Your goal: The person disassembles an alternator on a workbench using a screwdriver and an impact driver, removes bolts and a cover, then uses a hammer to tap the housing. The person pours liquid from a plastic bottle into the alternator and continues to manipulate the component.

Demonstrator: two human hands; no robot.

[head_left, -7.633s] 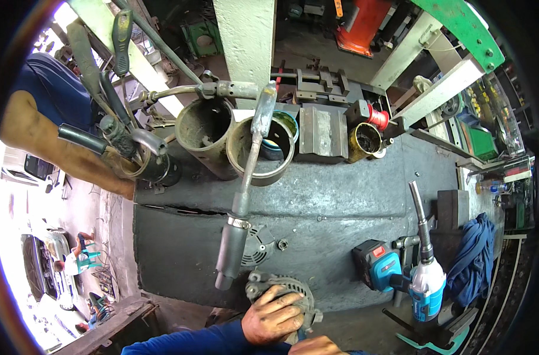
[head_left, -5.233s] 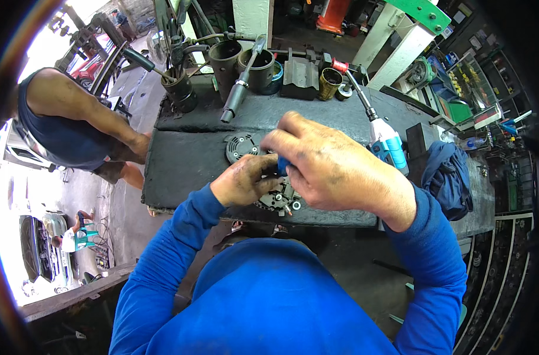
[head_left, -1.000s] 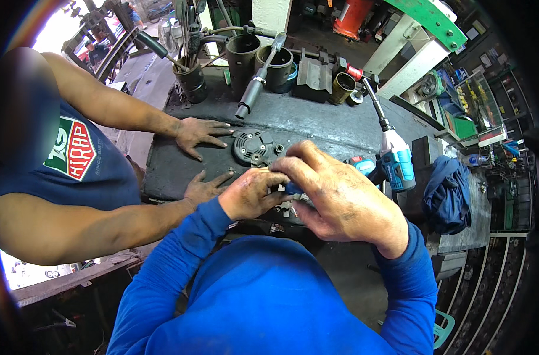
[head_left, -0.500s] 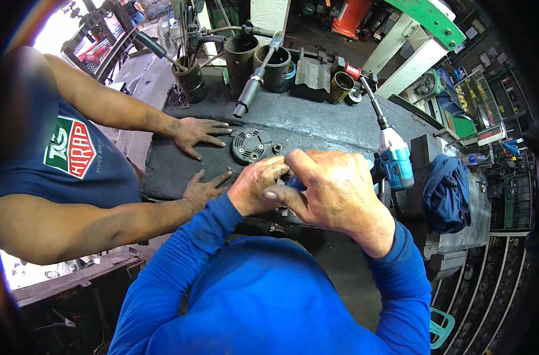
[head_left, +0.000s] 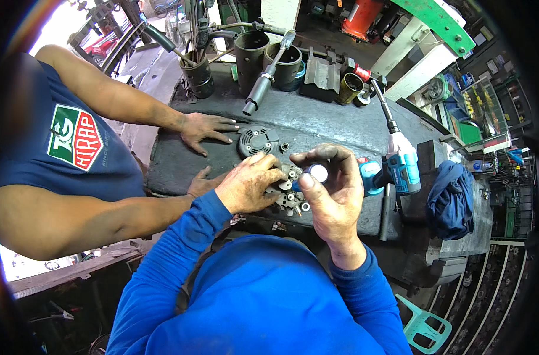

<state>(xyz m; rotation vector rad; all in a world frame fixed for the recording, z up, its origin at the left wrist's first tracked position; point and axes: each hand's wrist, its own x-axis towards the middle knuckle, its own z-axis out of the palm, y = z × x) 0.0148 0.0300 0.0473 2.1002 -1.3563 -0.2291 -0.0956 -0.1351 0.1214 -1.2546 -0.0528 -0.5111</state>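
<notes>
On the dark workbench in front of me lies a metal alternator part with several small fittings. The fingers of my left hand curl over its left side and hold it. Just right of it, my right hand grips a blue-handled tool with a round white end, that end facing up; its lower end is hidden. A black round slotted cover lies beyond my left hand, with a small metal ring beside it.
A co-worker's hand rests on the bench at left, another beside my left wrist. At right stands a blue cordless impact wrench near a dark blue cloth. Tool-filled metal cups line the back.
My hands have moved apart. The right has turned palm-inward, showing the tool's white end, and the alternator part has come into view. The co-worker's nearer hand has drawn back slightly.
</notes>
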